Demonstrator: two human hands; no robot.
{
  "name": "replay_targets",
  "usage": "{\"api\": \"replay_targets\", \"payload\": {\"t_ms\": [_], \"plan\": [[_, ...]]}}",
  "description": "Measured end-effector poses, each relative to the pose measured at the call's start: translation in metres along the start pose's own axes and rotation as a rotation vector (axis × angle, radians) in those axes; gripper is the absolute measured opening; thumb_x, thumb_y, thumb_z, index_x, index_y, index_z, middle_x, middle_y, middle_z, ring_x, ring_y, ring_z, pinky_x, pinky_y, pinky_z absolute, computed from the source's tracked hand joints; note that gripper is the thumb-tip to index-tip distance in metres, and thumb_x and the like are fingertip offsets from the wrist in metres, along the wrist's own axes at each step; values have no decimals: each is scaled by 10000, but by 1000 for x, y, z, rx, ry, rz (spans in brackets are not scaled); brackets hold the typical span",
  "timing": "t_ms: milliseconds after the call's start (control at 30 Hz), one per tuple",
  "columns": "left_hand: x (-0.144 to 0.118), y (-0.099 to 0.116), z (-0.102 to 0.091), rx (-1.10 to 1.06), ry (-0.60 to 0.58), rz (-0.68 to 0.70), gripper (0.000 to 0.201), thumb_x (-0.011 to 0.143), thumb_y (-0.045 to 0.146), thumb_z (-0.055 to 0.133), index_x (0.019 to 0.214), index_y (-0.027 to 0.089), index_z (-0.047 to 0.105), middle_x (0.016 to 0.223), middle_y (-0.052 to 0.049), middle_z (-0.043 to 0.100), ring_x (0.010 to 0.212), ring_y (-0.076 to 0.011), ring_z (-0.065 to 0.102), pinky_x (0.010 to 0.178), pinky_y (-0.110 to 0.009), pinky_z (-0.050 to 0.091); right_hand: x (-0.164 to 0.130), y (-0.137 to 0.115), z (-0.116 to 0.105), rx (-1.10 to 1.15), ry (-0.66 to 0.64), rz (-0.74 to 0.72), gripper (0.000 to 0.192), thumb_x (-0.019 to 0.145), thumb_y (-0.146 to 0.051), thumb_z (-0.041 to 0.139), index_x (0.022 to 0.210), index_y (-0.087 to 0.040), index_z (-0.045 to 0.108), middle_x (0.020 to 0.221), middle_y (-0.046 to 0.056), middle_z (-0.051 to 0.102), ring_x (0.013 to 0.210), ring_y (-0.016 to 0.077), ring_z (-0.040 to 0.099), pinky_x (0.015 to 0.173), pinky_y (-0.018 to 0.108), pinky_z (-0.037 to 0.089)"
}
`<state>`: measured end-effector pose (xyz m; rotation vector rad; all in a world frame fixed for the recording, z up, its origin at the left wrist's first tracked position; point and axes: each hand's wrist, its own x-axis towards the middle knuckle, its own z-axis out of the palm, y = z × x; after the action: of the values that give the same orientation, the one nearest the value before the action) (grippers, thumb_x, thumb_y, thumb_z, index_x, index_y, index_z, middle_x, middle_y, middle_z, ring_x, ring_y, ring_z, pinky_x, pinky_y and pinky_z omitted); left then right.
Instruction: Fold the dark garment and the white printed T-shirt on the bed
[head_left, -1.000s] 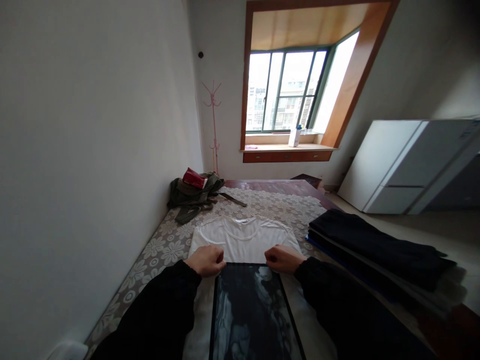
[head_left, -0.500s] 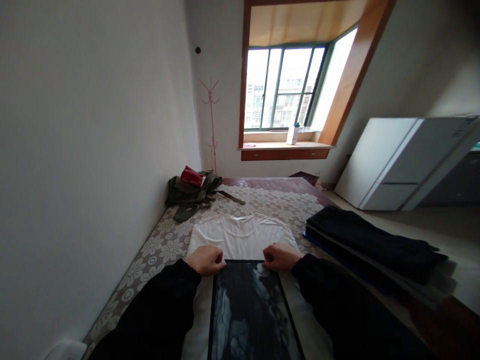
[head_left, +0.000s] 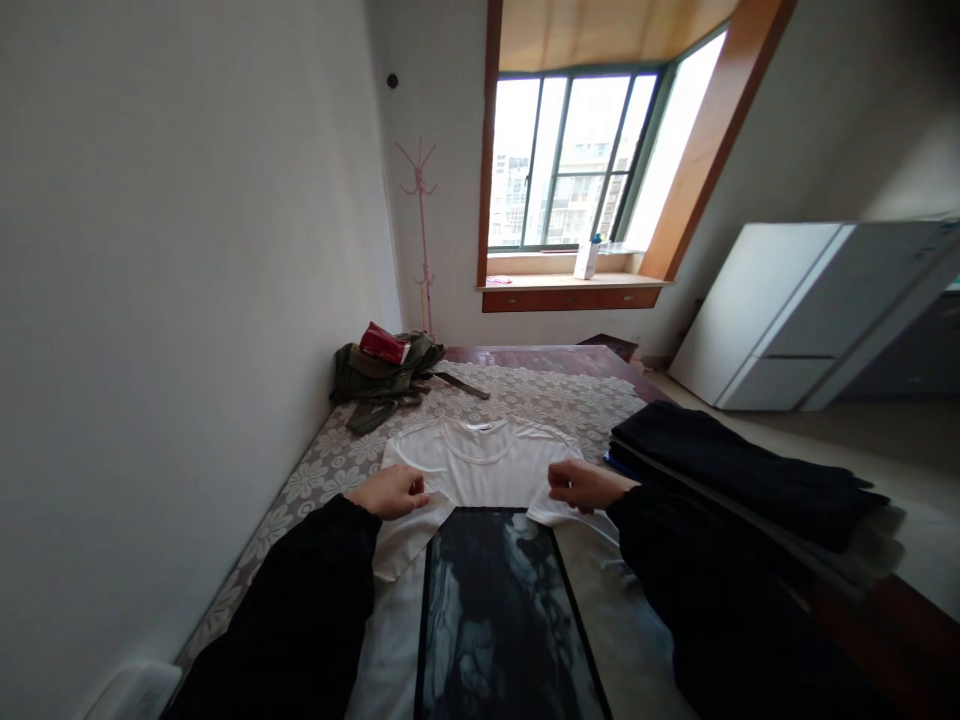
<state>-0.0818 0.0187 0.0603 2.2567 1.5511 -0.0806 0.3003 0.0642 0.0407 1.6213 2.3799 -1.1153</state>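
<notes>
Left hand [head_left: 391, 490] pinches the left edge of the white shirt [head_left: 480, 462], right hand [head_left: 581, 484] pinches its right edge; the shirt lies flat between them on the floral cloth [head_left: 555, 400], a dark board [head_left: 495, 610] just below, dark folded clothes [head_left: 735, 470] to the right

Dark wooden table [head_left: 559, 357] along the wall, flowered lace cloth [head_left: 555, 400] spread over it, white t-shirt [head_left: 480, 465] flat on the cloth, olive bag [head_left: 379, 380] at the far corner, folded dark clothes [head_left: 739, 470] at the right edge
</notes>
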Motion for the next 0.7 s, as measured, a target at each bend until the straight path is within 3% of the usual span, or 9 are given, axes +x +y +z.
{"api": "replay_targets", "payload": {"t_ms": [133, 233, 367, 533, 700], "plan": [[-9, 6, -8, -44, -124, 25, 213, 807, 401, 659, 812, 190, 685, 804, 0, 703, 744, -164, 618, 600, -241, 390, -18, 7, -5, 12, -244, 189, 182, 754, -333, 682, 798, -174, 605, 607, 1, 650, 473, 142, 594, 475, 236, 459], [-15, 19, -4, -46, -239, 16, 226, 727, 429, 729, 762, 207, 708, 712, 17, 677, 676, -168, 604, 570, -255, 385, -27, -6, 2, -31, -349, 261, 167, 668, -306, 717, 730, -161, 660, 626, 22, 684, 519, 162, 632, 507, 251, 479], [-20, 30, 4, 19, -311, -91, 242, 589, 427, 821, 685, 225, 729, 629, 17, 649, 641, -196, 619, 580, -276, 418, -31, -36, 14, -302, -245, 295, 178, 609, -282, 764, 535, -166, 651, 606, 57, 683, 663, 219, 697, 581, 269, 482], [-19, 31, 14, 97, -244, -131, 241, 480, 357, 860, 560, 220, 679, 602, -7, 647, 685, -255, 664, 610, -300, 469, -33, -53, 19, -523, -76, 261, 86, 558, -208, 782, 593, -194, 704, 663, 81, 701, 770, 279, 720, 630, 311, 487], [-17, 23, 25, 27, -183, -129, 144, 446, 201, 776, 470, 227, 636, 574, -19, 649, 725, -282, 683, 644, -314, 505, -37, -46, 17, -470, -138, 240, 74, 557, -142, 731, 567, -207, 696, 687, 64, 718, 746, 258, 719, 623, 300, 490]]}}
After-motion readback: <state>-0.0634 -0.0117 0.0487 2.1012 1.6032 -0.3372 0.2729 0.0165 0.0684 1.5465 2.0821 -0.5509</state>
